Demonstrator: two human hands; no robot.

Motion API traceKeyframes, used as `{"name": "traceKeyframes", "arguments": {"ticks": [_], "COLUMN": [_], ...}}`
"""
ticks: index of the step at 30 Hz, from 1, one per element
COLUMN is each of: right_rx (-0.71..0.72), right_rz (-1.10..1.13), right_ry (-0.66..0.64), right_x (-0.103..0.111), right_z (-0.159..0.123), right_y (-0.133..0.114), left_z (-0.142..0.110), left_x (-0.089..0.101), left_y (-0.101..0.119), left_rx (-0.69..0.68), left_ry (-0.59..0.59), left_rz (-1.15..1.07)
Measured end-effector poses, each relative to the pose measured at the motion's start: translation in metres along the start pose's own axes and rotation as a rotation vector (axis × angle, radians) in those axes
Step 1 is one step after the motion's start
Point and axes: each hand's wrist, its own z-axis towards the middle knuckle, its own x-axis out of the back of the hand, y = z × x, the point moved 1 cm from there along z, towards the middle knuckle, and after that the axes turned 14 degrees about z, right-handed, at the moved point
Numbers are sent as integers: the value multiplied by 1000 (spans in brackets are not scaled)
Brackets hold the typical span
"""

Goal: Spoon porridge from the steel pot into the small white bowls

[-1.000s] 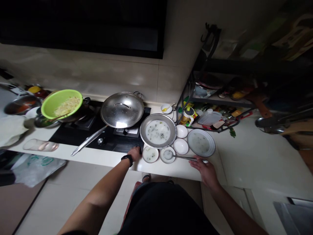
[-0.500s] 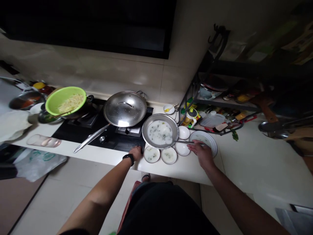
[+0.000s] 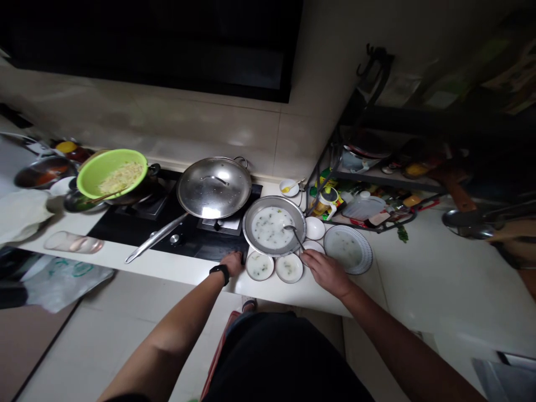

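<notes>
My right hand (image 3: pixel 329 272) grips the handle of a metal ladle (image 3: pixel 298 237), closed just above a small white bowl it partly covers. The ladle's head is at the right side of a wide steel basin (image 3: pixel 248 233) of whitish soup (image 3: pixel 272 228) with dark and green bits. Two small bowls, the left bowl (image 3: pixel 260 266) and the right bowl (image 3: pixel 288 268), hold similar soup in front of the basin. My left hand (image 3: pixel 232 263), with a black watch at the wrist, rests on the counter edge by the hob, its fingers apparently curled and holding nothing visible.
A ribbed plate (image 3: pixel 368 251) of soup stands right of the small bowls. A lidded pan (image 3: pixel 213 187) sits on the hob (image 3: pixel 201 245), its handle pointing forward-left. Further left are a green bowl (image 3: pixel 87 176) and a toppled glass (image 3: pixel 73 242). A rack (image 3: pixel 385 177) borders the right.
My right hand has moved left and slightly toward me, off the ribbed plate. The ladle's handle has swung to point at me, and its head now shows higher in the basin.
</notes>
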Motion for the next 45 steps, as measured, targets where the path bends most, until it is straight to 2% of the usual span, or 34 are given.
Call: {"name": "traceKeyframes", "arguments": {"ticks": [5,7,9,12,15,17,20,22,24,29,36,41,45], "right_rx": [-182,-270,-335,-381,-438,-556,-847,-1006,-1090,-1133,-1102,-1052,-1013], "right_rz": [204,295,371,452,555,686,913,1033,1121,1217,1207,1191,1176], "right_ry": [277,309,269,202,233,321,522,643,727,843,882,882,862], "right_x": [26,34,35,22,0,-14,-29,-33,-32,-22,0,22,23], "right_z": [-35,-50,-62,-74,-80,-82,-84,-84,-83,-83,-74,-51,-21], "right_y": [-19,-29,-35,-35,-30,-26,-18,-14,-10,-6,-5,5,21], "left_z": [-1,-1,0,1,1,1,1,1,0,0,1,1,1], "left_x": [1,2,1,1,0,1,1,1,2,1,0,0,-1], "left_y": [1,1,0,0,0,0,0,0,0,0,0,0,0], "left_rx": [-5,-1,-1,0,9,13,11,4,1,-1,-2,2,2], "left_ry": [15,11,3,-4,-13,-18,-19,-12,-4,-5,-3,6,-3], "left_rz": [-8,-12,-17,-18,-13,-7,5,15,17,1,3,7,3]}}
